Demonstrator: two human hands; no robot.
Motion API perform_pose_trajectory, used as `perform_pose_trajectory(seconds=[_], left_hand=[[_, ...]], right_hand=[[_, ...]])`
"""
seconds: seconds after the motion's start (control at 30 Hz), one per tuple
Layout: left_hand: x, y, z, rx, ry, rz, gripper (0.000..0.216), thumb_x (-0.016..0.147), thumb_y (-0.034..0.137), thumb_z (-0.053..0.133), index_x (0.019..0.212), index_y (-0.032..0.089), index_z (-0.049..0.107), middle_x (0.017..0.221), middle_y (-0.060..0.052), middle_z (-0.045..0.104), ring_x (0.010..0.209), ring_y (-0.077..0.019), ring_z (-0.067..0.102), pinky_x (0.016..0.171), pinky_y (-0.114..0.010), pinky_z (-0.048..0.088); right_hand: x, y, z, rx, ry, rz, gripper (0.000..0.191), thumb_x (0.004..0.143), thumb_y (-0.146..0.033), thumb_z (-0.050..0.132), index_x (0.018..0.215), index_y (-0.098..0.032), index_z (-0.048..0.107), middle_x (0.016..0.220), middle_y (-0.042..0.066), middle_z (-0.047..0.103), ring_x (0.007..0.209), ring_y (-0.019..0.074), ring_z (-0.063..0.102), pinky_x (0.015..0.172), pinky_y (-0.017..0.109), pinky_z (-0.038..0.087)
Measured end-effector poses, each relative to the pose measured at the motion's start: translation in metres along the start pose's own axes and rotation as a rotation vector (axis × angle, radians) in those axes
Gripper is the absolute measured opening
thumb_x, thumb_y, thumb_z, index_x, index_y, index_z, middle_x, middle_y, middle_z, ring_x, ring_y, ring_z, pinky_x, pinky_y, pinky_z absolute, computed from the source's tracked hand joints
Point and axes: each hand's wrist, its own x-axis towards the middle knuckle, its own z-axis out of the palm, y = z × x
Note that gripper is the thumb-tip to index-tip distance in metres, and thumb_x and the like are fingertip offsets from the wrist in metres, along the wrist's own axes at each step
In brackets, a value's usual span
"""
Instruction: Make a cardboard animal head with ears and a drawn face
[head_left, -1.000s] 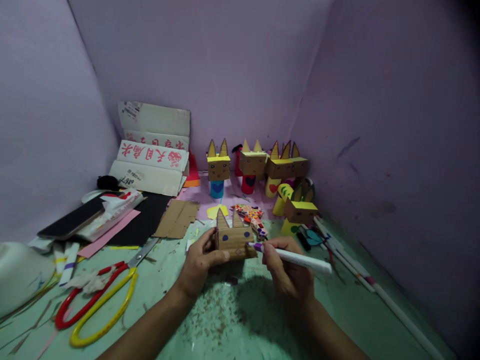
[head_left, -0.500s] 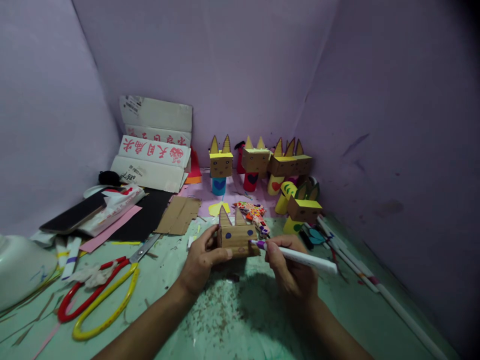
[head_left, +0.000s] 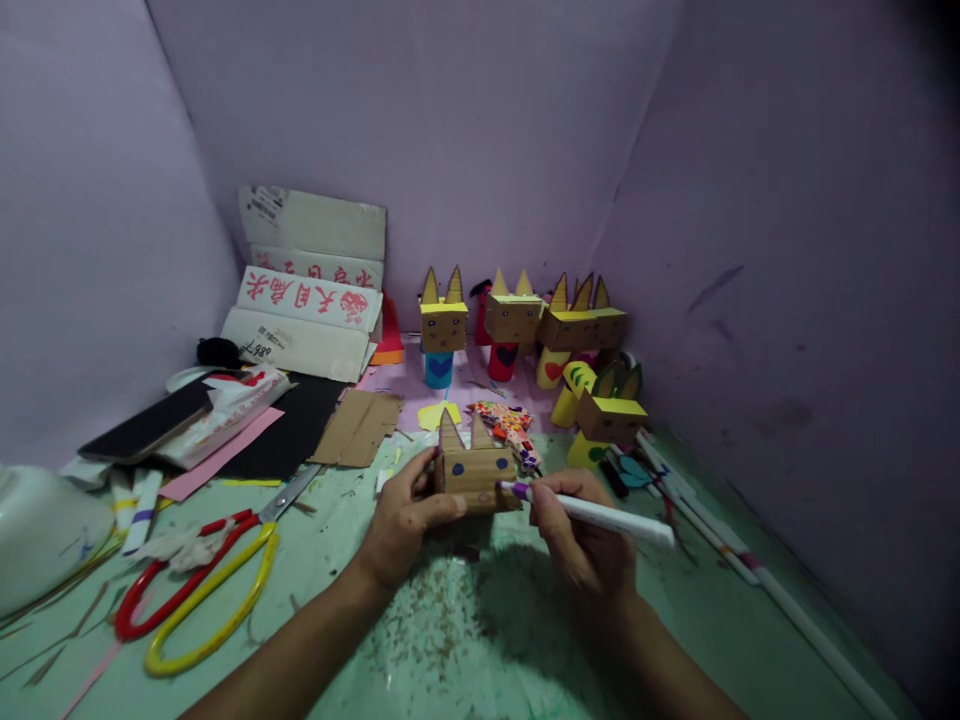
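Note:
A small cardboard box head (head_left: 480,478) with two pointed ears and two dark eye dots faces me above the green table. My left hand (head_left: 405,515) is closed on its left side, thumb along the front. In my right hand (head_left: 581,540) is a white marker (head_left: 611,518), pinched near its purple end. The marker's tip meets or nearly meets the right part of the box's front, below the right eye dot. Just behind the box lie a patterned paper piece (head_left: 510,425) and a yellow paper scrap (head_left: 440,415).
Scissors (head_left: 214,590) with red and yellow handles lie at left, near a white container (head_left: 45,540). Flattened cardboard (head_left: 307,325) leans at the back left. Several box-headed figures (head_left: 442,330) stand along the back. White sticks (head_left: 750,565) lie by the right wall.
Both hands, the box head and the marker hold nearly the same place. The marker tip has shifted very slightly left on the box front. The camera view has tilted a little.

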Motion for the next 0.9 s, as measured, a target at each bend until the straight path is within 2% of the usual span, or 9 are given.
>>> perform_pose_trajectory(seconds=[0.17,0.47,0.8,0.9], left_hand=[[0.0013,-0.0022,-0.0012,-0.022,-0.029,-0.012,0.062,0.056,0.021,0.069,0.116,0.016,0.057,0.108,-0.009,0.07,0.101,-0.031,0.063,0.082,-0.038,0.052],[-0.0008,0.0004,0.0003,-0.004,-0.005,-0.008,0.061,0.055,0.021,0.07,0.114,0.015,0.058,0.103,-0.009,0.071,0.099,-0.0305,0.064,0.079,-0.035,0.053],[-0.0021,0.0011,0.0003,-0.021,-0.023,-0.024,0.062,0.056,0.022,0.07,0.116,0.016,0.057,0.108,-0.009,0.07,0.1,-0.032,0.063,0.08,-0.038,0.053],[-0.0011,0.001,-0.0001,-0.038,-0.002,-0.043,0.065,0.055,0.021,0.07,0.118,0.014,0.056,0.11,-0.012,0.069,0.103,-0.0331,0.062,0.081,-0.038,0.052]], right_hand=[[0.0002,0.0005,-0.0009,0.002,-0.001,0.02,0.016,0.088,-0.023,0.051,0.073,-0.019,0.054,0.055,-0.005,0.048,0.043,0.0083,0.044,0.041,0.019,0.034],[0.0025,0.0016,0.0001,-0.005,0.065,0.031,0.015,0.088,-0.022,0.05,0.073,-0.019,0.055,0.056,-0.005,0.048,0.046,0.0093,0.045,0.043,0.02,0.036],[-0.0005,0.0026,0.0009,0.008,0.017,0.063,0.013,0.087,-0.024,0.051,0.077,-0.019,0.057,0.059,-0.003,0.051,0.048,0.0104,0.047,0.044,0.022,0.037],[0.0004,0.0028,0.0007,0.078,0.075,0.081,0.014,0.087,-0.025,0.052,0.075,-0.019,0.056,0.057,-0.003,0.051,0.048,0.0108,0.048,0.044,0.022,0.038]])
